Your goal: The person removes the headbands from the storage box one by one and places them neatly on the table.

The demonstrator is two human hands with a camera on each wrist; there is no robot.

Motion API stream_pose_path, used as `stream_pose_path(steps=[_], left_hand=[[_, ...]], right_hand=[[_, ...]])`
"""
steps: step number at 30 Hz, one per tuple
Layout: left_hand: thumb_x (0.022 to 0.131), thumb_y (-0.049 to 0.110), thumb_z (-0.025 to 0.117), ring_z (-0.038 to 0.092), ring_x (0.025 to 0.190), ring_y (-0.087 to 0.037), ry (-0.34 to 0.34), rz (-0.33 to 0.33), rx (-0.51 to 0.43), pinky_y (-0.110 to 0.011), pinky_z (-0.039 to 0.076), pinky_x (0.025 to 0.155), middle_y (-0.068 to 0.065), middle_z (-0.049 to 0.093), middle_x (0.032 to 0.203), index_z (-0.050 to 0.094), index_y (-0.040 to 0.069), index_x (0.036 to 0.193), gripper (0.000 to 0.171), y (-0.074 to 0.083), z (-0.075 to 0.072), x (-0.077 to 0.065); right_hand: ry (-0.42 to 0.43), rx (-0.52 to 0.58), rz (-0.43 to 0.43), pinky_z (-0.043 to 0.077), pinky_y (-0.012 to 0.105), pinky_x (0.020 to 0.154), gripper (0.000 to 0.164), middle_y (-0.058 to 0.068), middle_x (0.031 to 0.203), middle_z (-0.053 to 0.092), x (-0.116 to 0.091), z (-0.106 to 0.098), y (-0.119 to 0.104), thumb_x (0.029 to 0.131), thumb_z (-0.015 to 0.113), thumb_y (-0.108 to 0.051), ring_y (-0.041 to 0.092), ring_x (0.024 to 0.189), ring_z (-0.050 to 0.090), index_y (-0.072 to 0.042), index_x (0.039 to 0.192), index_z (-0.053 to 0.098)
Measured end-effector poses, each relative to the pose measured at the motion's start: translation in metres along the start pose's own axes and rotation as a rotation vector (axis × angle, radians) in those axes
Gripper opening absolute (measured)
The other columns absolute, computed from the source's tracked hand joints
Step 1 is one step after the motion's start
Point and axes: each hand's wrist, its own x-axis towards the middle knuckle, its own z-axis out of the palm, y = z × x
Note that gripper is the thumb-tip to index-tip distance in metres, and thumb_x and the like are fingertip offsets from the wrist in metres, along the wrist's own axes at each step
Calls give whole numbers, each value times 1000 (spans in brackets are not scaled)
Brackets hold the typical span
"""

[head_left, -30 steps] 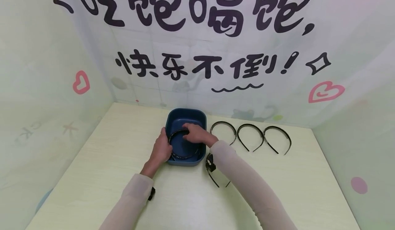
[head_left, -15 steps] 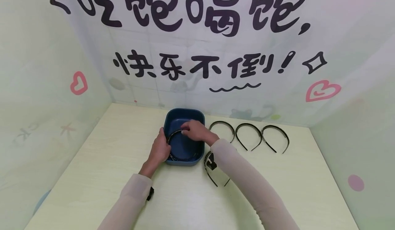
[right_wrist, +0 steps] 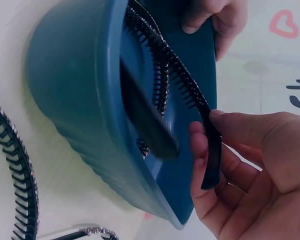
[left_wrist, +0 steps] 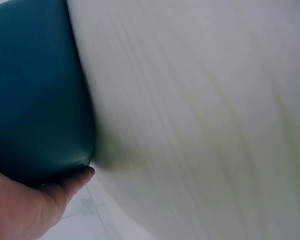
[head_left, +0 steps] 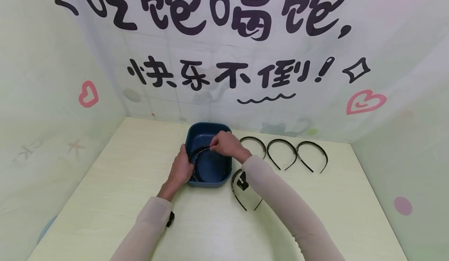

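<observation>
A blue rectangular bin [head_left: 210, 184] stands near the back of the table, with black toothed headbands inside. My left hand [head_left: 181, 167] grips its left wall, thumb over the rim; in the left wrist view, fingers [left_wrist: 72, 182] lie against the outside of the bin [left_wrist: 40, 90]. Over the bin, my right hand [head_left: 227, 144] pinches a toothed headband. The right wrist view shows that headband [right_wrist: 186, 75] between thumb and fingers near one flat end. Another headband with a glittery edge [right_wrist: 161, 90] lies behind it in the bin.
Three black headbands form a row right of the bin: one partly behind my right hand [head_left: 253, 138], a middle one [head_left: 281, 140] and a right one [head_left: 313, 144]. A headband with a black bow [head_left: 243, 181] lies nearer, partly under my right sleeve. Printed cloth walls surround the table.
My right hand has risen a little and shifted right, tilting up the headband it pinches. My left hand keeps its grip on the bin. The view has shifted slightly.
</observation>
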Motion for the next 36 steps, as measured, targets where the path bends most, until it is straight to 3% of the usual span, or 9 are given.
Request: stream_pose_path(steps=[8, 16, 25, 36], left_hand=[[90, -6, 46, 45, 130, -49, 4, 2, 1, -55, 43, 103, -37, 34, 150, 6, -13, 153, 75, -2, 2, 1], [91, -5, 44, 39, 137, -47, -2, -1, -1, -54, 38, 109, -35, 29, 153, 5, -12, 154, 74, -3, 2, 1], [90, -6, 45, 39, 136, -48, -12, 2, -25, -55, 39, 108, -36, 29, 153, 4, -12, 154, 76, -3, 3, 0], [90, -6, 43, 42, 133, -49, -23, -4, -39, -56, 42, 105, -37, 28, 153, 2, -12, 154, 76, 0, 0, 0]], right_hand=[[92, 111, 49, 54, 28, 70, 16, 3, 93, 77, -8, -5, 22, 92, 69, -17, 15, 76, 68, -12, 101, 81], [101, 432, 177, 60, 41, 67, 21, 10, 96, 74, -26, 2, 49, 93, 67, -10, 17, 67, 67, -4, 112, 74], [110, 735, 225, 59, 51, 78, 34, 16, 96, 71, -48, -2, 60, 94, 63, -5, 19, 67, 67, -2, 128, 64], [81, 862, 255, 57, 50, 84, 52, 27, 109, 63, -68, -3, 79, 95, 61, 0, 20, 77, 66, -6, 145, 49]])
